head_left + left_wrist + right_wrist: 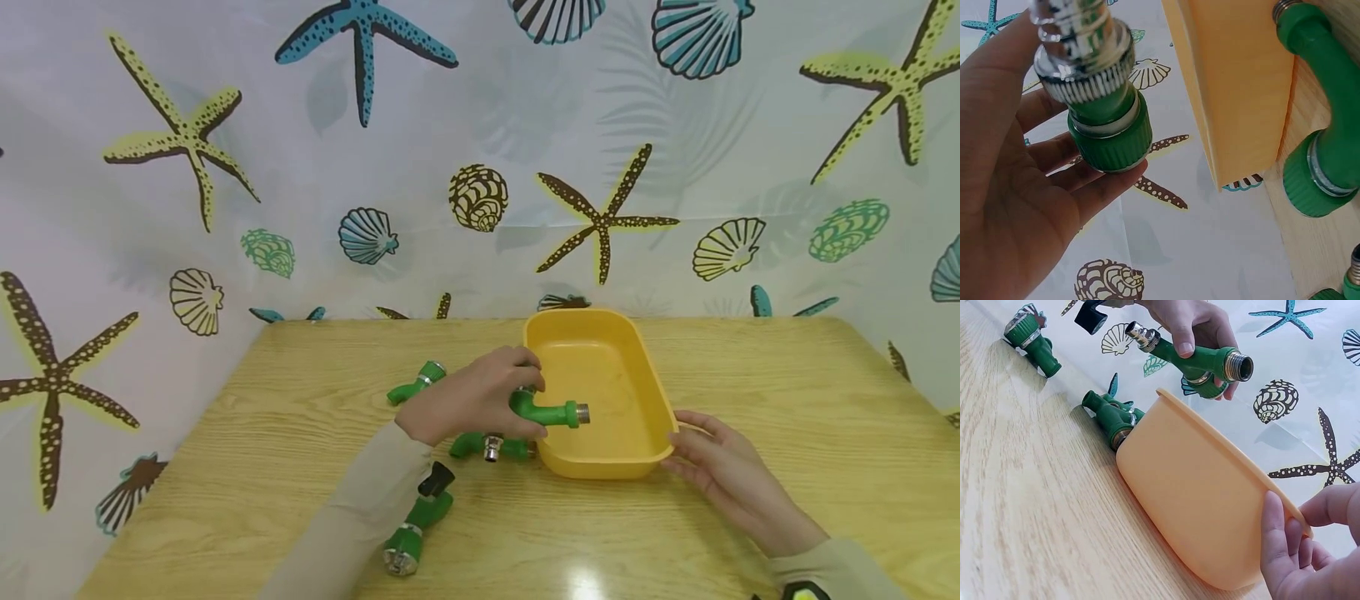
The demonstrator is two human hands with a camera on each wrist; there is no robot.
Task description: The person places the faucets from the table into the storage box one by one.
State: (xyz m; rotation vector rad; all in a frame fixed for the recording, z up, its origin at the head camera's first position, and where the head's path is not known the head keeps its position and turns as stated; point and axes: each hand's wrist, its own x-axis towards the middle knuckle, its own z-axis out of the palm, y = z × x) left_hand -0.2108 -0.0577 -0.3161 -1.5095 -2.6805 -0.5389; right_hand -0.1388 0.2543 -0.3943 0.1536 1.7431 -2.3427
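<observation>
My left hand (480, 396) grips a green tap (553, 414) with a silver threaded end, holding it above the left rim of a yellow plastic basin (592, 469). In the left wrist view a ribbed metal collar and a green knob of the tap (1113, 140) show against the fingers. My right hand (727, 479) pinches the basin's rim at its near right corner, thumb and fingers on either side in the right wrist view. Inside, the visible floor of the basin is bare. Just left of the basin another green tap (468, 445) lies on the table, partly hidden by the left hand.
Two more green taps lie on the wooden table (300, 467): one tap (417, 385) behind the left forearm, one tap (415, 533) nearer the front beside the sleeve. A cloth printed with starfish and shells (450, 125) hangs behind the table and along its sides.
</observation>
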